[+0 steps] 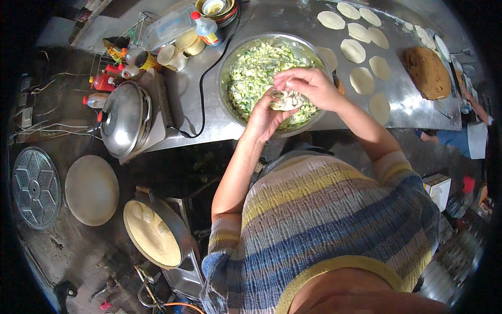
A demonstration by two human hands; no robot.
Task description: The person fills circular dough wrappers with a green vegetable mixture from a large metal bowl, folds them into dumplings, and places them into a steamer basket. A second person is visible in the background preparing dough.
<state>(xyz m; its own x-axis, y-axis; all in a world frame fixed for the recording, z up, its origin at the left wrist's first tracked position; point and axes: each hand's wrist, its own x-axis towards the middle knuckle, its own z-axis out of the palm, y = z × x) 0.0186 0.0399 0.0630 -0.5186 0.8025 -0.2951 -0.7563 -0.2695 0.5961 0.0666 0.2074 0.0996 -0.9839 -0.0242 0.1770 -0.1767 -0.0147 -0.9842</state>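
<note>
My left hand (262,115) cups a dough wrapper (289,101) from below, its edge folded into pleats around green filling. Bent over the top of that wrapper is my right hand (311,88), thumb and fingers at its gathered rim; the fingertips' exact contact is partly hidden. Both hands are above the near right part of a wide stainless steel bowl (224,92). Chopped green vegetable filling (255,70) with pale yellow bits covers the bowl's inside. Another dough round (328,59) lies partly hidden beside the bowl's right rim.
Several flattened dough rounds (361,80) lie on the steel table (270,15), left of a wooden board (427,73). A lidded pan (123,119), black cord (202,82) and sauce bottles (102,82) stand leftward. Lower left is a pot of dough (153,235). Another person's arm (476,104) shows far right.
</note>
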